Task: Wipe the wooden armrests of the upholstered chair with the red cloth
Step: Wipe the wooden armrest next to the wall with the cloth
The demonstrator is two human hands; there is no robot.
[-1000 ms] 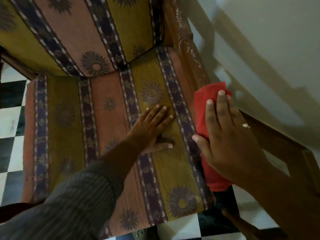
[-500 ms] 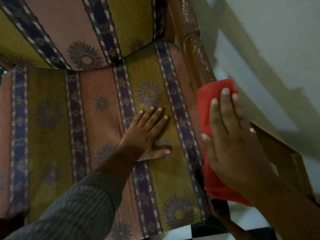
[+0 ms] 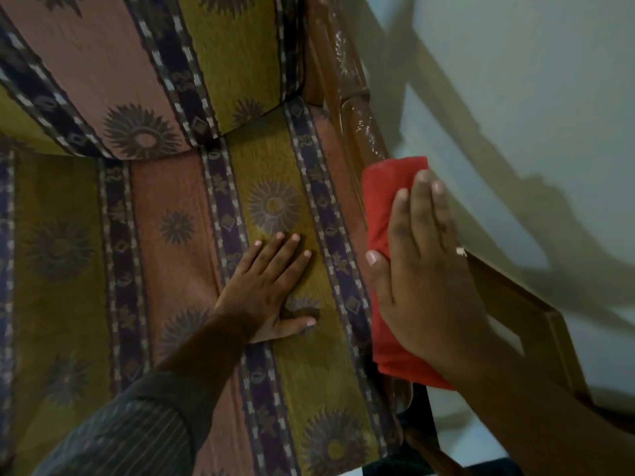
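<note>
The upholstered chair's seat cushion (image 3: 165, 255) has striped yellow, pink and dark floral fabric. Its glossy wooden right armrest (image 3: 360, 125) runs along the seat's right side toward the back. A folded red cloth (image 3: 381, 201) lies over the armrest's front part. My right hand (image 3: 426, 280) presses flat on the cloth, fingers pointing toward the chair back, thumb wrapped on the cloth's inner side. My left hand (image 3: 275, 286) rests flat on the seat cushion, fingers spread, holding nothing. The left armrest is out of view.
A pale wall (image 3: 515, 97) stands close on the right of the chair. A wooden frame piece (image 3: 536, 324) lies between chair and wall, by my right forearm. The chair's backrest cushion (image 3: 137, 63) rises at the top. A bit of checkered floor shows at the bottom.
My right hand has slid the red cloth a little along the right armrest toward the chair back. The view has shifted right and closer. My left hand stays planted on the seat.
</note>
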